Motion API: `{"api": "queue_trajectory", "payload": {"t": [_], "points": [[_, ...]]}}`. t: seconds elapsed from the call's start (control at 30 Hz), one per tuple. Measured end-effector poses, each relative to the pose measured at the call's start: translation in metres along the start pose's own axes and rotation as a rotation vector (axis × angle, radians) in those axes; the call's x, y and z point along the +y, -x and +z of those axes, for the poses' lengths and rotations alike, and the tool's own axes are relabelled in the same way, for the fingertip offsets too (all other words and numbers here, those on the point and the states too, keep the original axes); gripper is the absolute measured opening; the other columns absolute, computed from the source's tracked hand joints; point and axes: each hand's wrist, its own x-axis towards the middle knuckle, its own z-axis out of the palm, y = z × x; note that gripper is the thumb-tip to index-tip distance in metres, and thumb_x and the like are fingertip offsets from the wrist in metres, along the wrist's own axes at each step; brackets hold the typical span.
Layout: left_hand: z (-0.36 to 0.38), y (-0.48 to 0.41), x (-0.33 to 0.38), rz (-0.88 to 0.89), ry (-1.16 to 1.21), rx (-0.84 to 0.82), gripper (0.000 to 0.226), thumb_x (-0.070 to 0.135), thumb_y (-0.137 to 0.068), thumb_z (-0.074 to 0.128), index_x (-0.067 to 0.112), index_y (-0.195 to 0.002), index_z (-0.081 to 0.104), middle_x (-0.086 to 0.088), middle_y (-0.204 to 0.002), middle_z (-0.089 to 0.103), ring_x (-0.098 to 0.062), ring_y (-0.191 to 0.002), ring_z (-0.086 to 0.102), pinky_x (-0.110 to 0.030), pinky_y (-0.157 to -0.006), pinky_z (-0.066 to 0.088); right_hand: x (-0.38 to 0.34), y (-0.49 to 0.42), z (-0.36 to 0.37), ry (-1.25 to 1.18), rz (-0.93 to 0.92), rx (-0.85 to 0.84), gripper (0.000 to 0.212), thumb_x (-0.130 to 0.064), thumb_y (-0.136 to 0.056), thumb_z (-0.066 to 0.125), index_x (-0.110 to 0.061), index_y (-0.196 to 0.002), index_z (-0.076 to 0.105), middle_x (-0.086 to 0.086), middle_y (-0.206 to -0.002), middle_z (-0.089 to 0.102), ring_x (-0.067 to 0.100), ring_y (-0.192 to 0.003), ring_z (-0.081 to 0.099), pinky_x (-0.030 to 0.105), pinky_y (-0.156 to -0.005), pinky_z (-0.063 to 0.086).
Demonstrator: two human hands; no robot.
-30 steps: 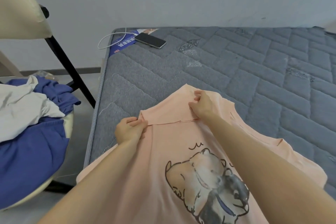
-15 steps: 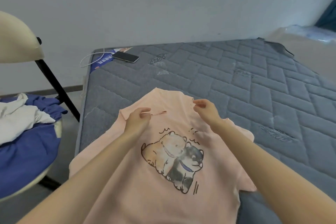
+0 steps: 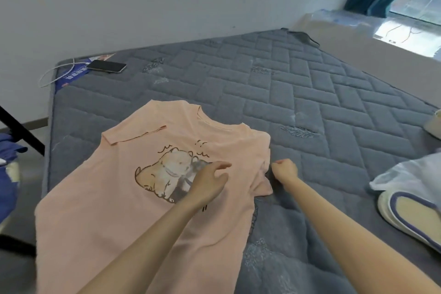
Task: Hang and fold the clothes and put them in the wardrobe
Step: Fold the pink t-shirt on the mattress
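Note:
A pink T-shirt [image 3: 124, 198] with a cartoon animal print lies front up on the grey quilted mattress [image 3: 310, 107]. Its collar points toward the far wall and its hem hangs over the near left edge. My left hand [image 3: 208, 182] lies over the print with its fingers loosely spread. My right hand [image 3: 285, 170] is curled at the edge of the shirt's right sleeve [image 3: 261, 181] and pinches the fabric there. The left sleeve is folded in over the chest.
A black phone [image 3: 107, 66] with a white cable [image 3: 51, 74] lies at the mattress's far left corner. Blue clothes [image 3: 9, 174] and a black chair leg [image 3: 21, 133] are at the left. A white plastic bag [image 3: 415, 174] and a cushion [image 3: 415, 212] sit at the right.
The shirt now lies spread flat on the mattress. Both hands left the collar area and moved right, the left onto the print, the right to the right sleeve. My view swung right.

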Motion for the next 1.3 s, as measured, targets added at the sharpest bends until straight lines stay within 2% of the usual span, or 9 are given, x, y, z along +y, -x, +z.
{"api": "queue_trajectory", "payload": {"t": [0.13,0.23,0.3,0.5,0.63,0.7,0.83,1.0,1.3], "points": [[0.017,0.006,-0.010,0.068,-0.139,-0.042,0.036,0.012,-0.095,0.046,0.016,-0.131,0.055,0.002,-0.137,0.052,-0.013,-0.129,0.044,-0.023,-0.107,0.029,0.001,0.005,0.017,0.033,-0.006,-0.058,0.047,-0.021,-0.097,0.042,-0.012,-0.052,0.034,0.008,-0.060,0.039,0.026,-0.074,0.044,0.032,-0.065,0.027],[0.024,0.007,-0.018,0.062,-0.259,-0.128,0.044,0.015,-0.096,0.047,0.018,-0.139,0.045,-0.003,-0.148,0.039,-0.014,-0.140,0.029,-0.027,-0.112,0.019,-0.007,0.007,0.029,-0.013,0.043,-0.115,0.046,-0.034,-0.101,0.034,0.003,-0.092,0.059,0.023,-0.106,0.057,0.035,-0.111,0.052,0.034,-0.086,0.038],[0.026,0.006,-0.022,0.023,-0.343,-0.188,0.048,0.023,-0.096,0.048,0.024,-0.143,0.038,-0.005,-0.154,0.027,-0.015,-0.144,0.020,-0.034,-0.116,0.014,-0.009,0.009,0.033,-0.093,0.057,-0.092,0.049,-0.035,-0.102,0.030,0.008,-0.116,0.051,0.025,-0.126,0.052,0.037,-0.117,0.050,0.038,-0.093,0.039],[0.030,-0.002,-0.020,0.035,-0.349,-0.206,0.049,0.021,-0.096,0.046,0.023,-0.145,0.035,-0.004,-0.154,0.028,-0.013,-0.144,0.018,-0.030,-0.115,0.018,0.008,0.023,0.014,-0.336,0.095,0.283,0.017,-0.027,-0.101,0.021,-0.021,-0.093,0.035,0.016,-0.101,0.059,0.024,-0.069,0.050,0.033,-0.059,0.034],[0.040,0.000,-0.012,0.053,-0.382,-0.253,0.051,0.023,-0.097,0.047,0.022,-0.146,0.033,-0.005,-0.154,0.029,-0.015,-0.144,0.018,-0.030,-0.115,0.018,0.044,0.041,-0.006,-0.254,0.175,0.468,0.030,-0.028,-0.102,0.020,-0.012,-0.123,0.033,0.023,-0.107,0.060,0.038,-0.092,0.058,0.041,-0.070,0.041],[0.047,0.001,-0.006,0.072,-0.388,-0.289,0.052,0.024,-0.096,0.047,0.022,-0.146,0.031,-0.003,-0.154,0.028,-0.015,-0.145,0.017,-0.035,-0.116,0.016,0.063,0.049,-0.013,-0.224,0.201,0.485,0.026,-0.025,-0.102,0.020,-0.009,-0.118,0.033,0.024,-0.106,0.059,0.035,-0.088,0.056,0.043,-0.071,0.042],[0.062,0.009,0.002,0.110,-0.376,-0.347,0.055,0.021,-0.094,0.050,0.023,-0.147,0.031,-0.004,-0.154,0.027,-0.016,-0.145,0.015,-0.035,-0.117,0.014,0.085,0.062,-0.023,-0.192,0.281,0.392,0.012,-0.012,-0.098,0.031,-0.008,-0.109,0.034,0.022,-0.108,0.058,0.036,-0.092,0.056,0.039,-0.070,0.039],[0.078,0.017,0.007,0.152,-0.479,-0.373,0.065,0.029,-0.087,0.061,0.030,-0.145,0.033,-0.008,-0.154,0.023,-0.022,-0.143,0.018,-0.037,-0.115,0.021,0.084,0.054,-0.042,-0.052,0.211,0.414,0.038,-0.002,-0.083,0.051,-0.009,-0.118,0.037,0.013,-0.126,0.044,0.034,-0.113,0.044,0.040,-0.079,0.040],[0.114,0.021,0.020,0.485,-0.746,-0.277,0.061,0.025,-0.081,0.060,0.032,-0.138,0.041,0.004,-0.147,0.029,-0.018,-0.136,0.022,-0.031,-0.102,0.028,0.071,-0.001,-0.062,0.367,-0.165,0.028,0.049,-0.028,-0.095,0.042,-0.018,-0.143,0.040,0.006,-0.143,0.046,0.029,-0.135,0.033,0.044,-0.108,0.027]]}}
